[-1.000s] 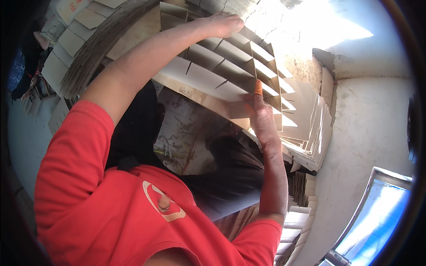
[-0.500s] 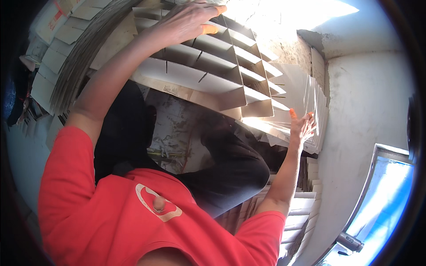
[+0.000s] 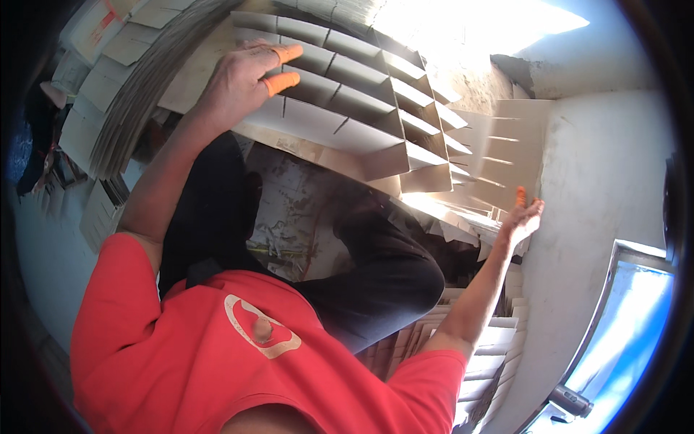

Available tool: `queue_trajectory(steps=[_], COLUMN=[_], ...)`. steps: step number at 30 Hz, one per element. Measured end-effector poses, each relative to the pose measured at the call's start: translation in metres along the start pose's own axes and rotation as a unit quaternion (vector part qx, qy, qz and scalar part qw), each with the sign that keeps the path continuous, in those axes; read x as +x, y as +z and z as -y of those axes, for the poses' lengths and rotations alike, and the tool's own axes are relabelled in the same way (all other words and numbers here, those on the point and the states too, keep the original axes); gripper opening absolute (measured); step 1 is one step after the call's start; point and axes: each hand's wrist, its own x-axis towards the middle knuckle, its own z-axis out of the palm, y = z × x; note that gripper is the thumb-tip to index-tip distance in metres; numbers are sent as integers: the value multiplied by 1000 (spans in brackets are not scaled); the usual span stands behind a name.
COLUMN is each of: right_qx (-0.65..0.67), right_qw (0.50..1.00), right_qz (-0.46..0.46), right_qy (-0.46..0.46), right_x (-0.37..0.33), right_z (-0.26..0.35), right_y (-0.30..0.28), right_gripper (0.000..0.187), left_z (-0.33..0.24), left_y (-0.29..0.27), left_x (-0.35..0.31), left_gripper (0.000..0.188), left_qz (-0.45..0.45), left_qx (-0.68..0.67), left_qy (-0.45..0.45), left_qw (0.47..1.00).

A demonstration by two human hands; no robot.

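A partition grid of interlocked cardboard strips stands on a board at the far middle. My left hand is over its near left side, fingers apart and holding nothing; orange covers sit on its thumb and a finger. At the right, my right hand, also with orange finger covers, pinches the near right corner of a slotted cardboard sheet. The sheet is tilted, its slots showing as bright lines. Some of the right fingers are hidden.
Stacked cardboard strips lean at the far left. More slotted cardboard is piled at the lower right. A pale wall rises close by my right hand. My bent knee is below the board.
My left hand has drawn back left and nearer from the grid's far side. My right hand has moved right and closed on a slotted sheet, which now stands up from the stack.
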Motion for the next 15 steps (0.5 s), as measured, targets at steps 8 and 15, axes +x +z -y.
queue_trajectory(steps=[8,15], right_qx=[430,434], right_qw=[898,862], right_qz=[91,240], right_qy=[1,-104], right_x=[-13,-50], right_z=[169,228], right_y=[-107,-87], right_gripper=[36,50], left_z=[-7,4], left_y=[21,44], left_x=[-23,-31], left_gripper=[40,19], left_qz=[106,88], left_qx=[17,-40], left_qy=[-24,39], left_qw=[994,995])
